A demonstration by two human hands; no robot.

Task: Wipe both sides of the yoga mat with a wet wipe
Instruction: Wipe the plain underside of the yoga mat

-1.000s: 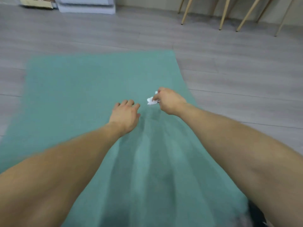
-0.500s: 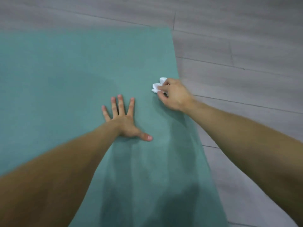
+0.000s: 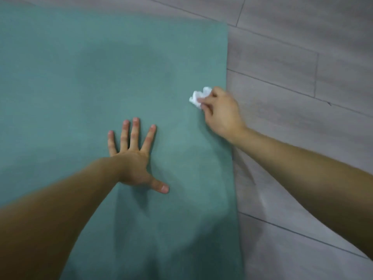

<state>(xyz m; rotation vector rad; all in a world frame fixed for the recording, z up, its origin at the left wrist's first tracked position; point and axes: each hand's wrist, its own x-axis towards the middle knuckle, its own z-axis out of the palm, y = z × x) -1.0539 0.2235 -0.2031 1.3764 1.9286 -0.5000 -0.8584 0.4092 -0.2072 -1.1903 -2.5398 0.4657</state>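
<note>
A teal yoga mat (image 3: 80, 77) lies flat on the floor and fills the left and middle of the view. My left hand (image 3: 135, 160) rests palm down on the mat with its fingers spread, holding nothing. My right hand (image 3: 222, 114) is near the mat's right edge, fingers pinched on a crumpled white wet wipe (image 3: 198, 97) that touches the mat's surface. Darker damp-looking patches show on the mat in front of and below my hands.
Grey wood-plank floor (image 3: 302, 77) runs along the mat's right edge and beyond its far end. The mat's far right corner (image 3: 224, 24) is in view.
My view has tilted down and closer, so the chair legs are out of sight. My left hand went from curled to flat and spread. My right hand has slid the wipe towards the mat's right edge.
</note>
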